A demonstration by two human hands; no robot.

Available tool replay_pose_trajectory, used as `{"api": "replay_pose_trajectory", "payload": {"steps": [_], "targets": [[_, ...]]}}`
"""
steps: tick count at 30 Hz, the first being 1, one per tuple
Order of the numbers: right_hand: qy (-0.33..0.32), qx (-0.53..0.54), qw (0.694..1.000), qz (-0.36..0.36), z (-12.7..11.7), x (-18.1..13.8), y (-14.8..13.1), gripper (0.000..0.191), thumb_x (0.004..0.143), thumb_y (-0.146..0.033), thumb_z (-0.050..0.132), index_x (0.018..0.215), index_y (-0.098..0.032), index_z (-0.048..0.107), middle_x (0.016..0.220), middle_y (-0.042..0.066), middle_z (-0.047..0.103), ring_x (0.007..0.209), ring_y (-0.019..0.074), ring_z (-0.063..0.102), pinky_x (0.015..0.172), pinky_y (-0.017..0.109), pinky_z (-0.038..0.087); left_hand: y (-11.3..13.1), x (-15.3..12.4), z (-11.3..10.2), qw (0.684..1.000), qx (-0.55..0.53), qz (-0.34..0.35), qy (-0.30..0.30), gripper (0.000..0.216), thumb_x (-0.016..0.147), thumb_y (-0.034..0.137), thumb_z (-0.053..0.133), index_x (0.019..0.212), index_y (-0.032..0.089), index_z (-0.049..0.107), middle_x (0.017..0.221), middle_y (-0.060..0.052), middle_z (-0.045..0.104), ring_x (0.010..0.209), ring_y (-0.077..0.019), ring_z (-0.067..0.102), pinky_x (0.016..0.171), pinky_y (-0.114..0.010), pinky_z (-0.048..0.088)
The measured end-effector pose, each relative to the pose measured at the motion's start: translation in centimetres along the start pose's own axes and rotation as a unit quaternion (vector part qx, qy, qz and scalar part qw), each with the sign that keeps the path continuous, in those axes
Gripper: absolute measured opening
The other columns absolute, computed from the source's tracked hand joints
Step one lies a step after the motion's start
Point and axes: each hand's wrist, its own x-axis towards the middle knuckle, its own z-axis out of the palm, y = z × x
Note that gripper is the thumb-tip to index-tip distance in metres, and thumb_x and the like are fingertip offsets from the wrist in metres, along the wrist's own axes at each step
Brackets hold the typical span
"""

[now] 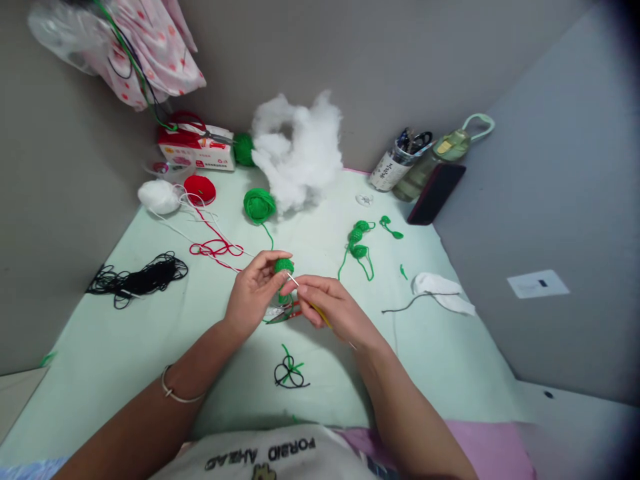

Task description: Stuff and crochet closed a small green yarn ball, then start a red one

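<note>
Between the thumb and fingers of my left hand [254, 288] is a small green crochet piece [284, 265], partly covered by the fingertips. My right hand [333, 303] is closed around a crochet hook [320, 315] with a yellow handle, its metal tip reaching the green piece. Whether the tip has gone through a stitch, I cannot tell. Beneath the hands lie red-handled scissors [291, 313], partly hidden. A green yarn ball [259, 205] sits just beyond my left hand, with a strand trailing toward it.
White stuffing [305, 157] is heaped at the back. On the left are black yarn [143, 277], a red yarn ball [200, 191] and a white yarn ball [159, 197]. Finished-looking green crochet pieces [358, 240], a phone [437, 194], a bottle [415, 177] and a pen cup [393, 167] stand or lie right.
</note>
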Motion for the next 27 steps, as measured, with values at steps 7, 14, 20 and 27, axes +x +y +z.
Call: {"api": "replay_pose_trajectory", "payload": {"steps": [7,14,20,27], "targets": [[0.003,0.087,0.996,0.034,0.1,0.5,0.2,0.026,0.092,-0.036,0.06,0.096,-0.015,0.074,0.043,-0.011,0.039,0.042,0.0065,0.023,0.045,0.022,0.023,-0.2,-0.1,0.1,1.0,0.008,0.006,0.011,0.025,0.086,0.026,0.073,0.11,0.019,0.069,0.091,-0.002,0.07,0.081,-0.0138,0.065,0.079,-0.026,0.052],[0.01,0.143,0.988,0.064,-0.2,0.6,-0.4,0.022,0.086,-0.036,0.065,0.086,-0.015,0.072,0.041,-0.012,0.033,0.039,0.0057,0.017,0.041,0.022,0.015,-0.9,-0.1,0.1,0.997,0.054,0.06,-0.003,0.025,0.09,0.03,0.072,0.113,0.02,0.07,0.094,-0.003,0.069,0.084,-0.0156,0.065,0.081,-0.028,0.052],[0.081,-0.062,0.994,-0.038,1.1,-0.2,0.3,0.022,0.097,-0.036,0.052,0.093,-0.019,0.066,0.052,-0.008,0.039,0.048,0.0089,0.029,0.051,0.024,0.025,-0.2,-0.1,0.4,0.999,0.042,0.028,-0.008,0.019,0.09,0.028,0.066,0.106,0.019,0.07,0.085,-0.002,0.067,0.075,-0.0148,0.063,0.074,-0.027,0.051],[0.105,-0.416,0.893,-0.135,2.6,-0.8,1.5,0.02,0.1,-0.026,0.042,0.099,-0.021,0.061,0.065,-0.002,0.05,0.054,0.014,0.038,0.061,0.029,0.027,0.7,0.1,0.3,0.999,-0.004,-0.003,-0.036,0.015,0.084,0.027,0.066,0.095,0.018,0.07,0.08,-0.002,0.067,0.068,-0.0151,0.061,0.064,-0.027,0.051]]}}
